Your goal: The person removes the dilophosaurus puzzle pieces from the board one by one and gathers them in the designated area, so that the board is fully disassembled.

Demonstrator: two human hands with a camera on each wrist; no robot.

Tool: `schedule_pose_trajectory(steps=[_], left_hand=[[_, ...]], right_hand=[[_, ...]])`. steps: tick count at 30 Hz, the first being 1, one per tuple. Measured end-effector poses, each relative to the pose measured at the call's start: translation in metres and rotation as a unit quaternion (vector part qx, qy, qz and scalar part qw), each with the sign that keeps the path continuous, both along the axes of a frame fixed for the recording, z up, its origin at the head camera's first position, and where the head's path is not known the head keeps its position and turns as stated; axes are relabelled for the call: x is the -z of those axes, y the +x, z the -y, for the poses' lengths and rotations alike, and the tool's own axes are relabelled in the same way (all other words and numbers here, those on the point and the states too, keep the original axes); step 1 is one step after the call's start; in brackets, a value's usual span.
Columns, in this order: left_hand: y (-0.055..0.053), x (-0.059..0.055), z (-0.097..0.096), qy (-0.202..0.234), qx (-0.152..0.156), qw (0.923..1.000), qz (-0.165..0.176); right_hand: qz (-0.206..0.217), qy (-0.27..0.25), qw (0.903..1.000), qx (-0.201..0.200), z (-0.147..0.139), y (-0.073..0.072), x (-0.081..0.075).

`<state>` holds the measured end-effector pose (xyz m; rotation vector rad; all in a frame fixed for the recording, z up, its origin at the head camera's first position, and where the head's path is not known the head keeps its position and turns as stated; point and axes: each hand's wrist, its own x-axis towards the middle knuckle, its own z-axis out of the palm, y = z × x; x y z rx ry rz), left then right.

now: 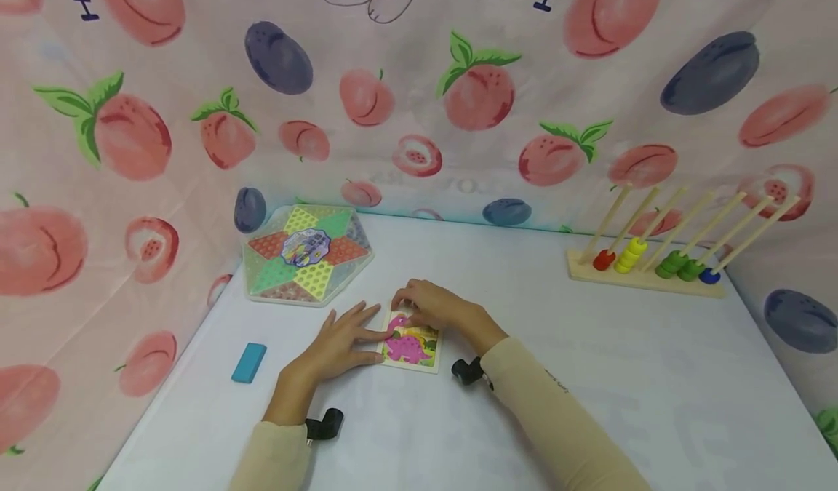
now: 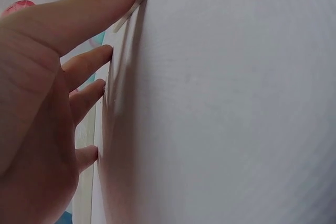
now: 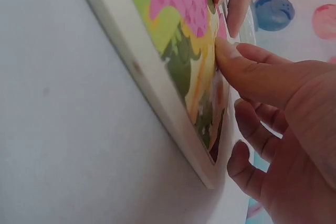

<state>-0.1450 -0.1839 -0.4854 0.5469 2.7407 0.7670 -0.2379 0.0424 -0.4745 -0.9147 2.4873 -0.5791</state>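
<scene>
Multicol. board [image 1: 407,350] touched by spread L grip [image 1: 339,345], bent R grip [image 1: 435,305].

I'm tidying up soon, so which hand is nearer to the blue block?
Left. The left hand is to the right of the blue block, at the left side of the puzzle; the right hand is farther away, over the puzzle's upper part.

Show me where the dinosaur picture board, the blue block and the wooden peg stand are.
Dinosaur picture board [image 1: 407,351]: head view, on the pink dinosaur's body.
Blue block [image 1: 249,363]: head view, middle of its top face.
Wooden peg stand [image 1: 644,281]: head view, front of its base.
</scene>
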Motion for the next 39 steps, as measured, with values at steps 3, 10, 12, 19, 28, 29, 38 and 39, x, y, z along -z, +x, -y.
schedule_pose_trajectory(steps=[3,10,12,19,28,29,38,39], left_hand=[[-0.001,0.002,-0.002,0.002,0.002,1.0000,0.002],[0.002,0.003,-0.004,0.009,-0.001,0.9999,0.010],[0.003,0.003,-0.003,0.010,-0.003,0.9999,0.009],[0.011,0.003,0.003,0.011,-0.012,0.9999,0.000],[0.015,-0.001,0.009,0.019,-0.023,0.9996,-0.004],[0.014,-0.001,0.008,0.020,-0.021,0.9996,-0.005],[0.004,-0.002,-0.001,0.028,-0.010,0.9994,-0.015],[0.003,-0.001,-0.002,0.029,-0.008,0.9994,-0.016]], right_hand=[[-0.004,-0.008,1.0000,-0.003,-0.003,0.002,0.000],[-0.011,-0.028,0.9994,-0.015,-0.005,0.010,-0.003],[-0.016,-0.025,0.9995,-0.013,-0.003,0.012,-0.003],[-0.025,-0.015,0.9995,-0.012,0.005,0.017,-0.001],[-0.032,-0.022,0.9992,0.004,0.011,0.020,0.000],[-0.037,-0.024,0.9990,0.007,0.009,0.020,0.000],[-0.047,-0.056,0.9963,0.045,-0.005,0.018,-0.002],[-0.040,-0.065,0.9958,0.051,-0.007,0.018,-0.002]])
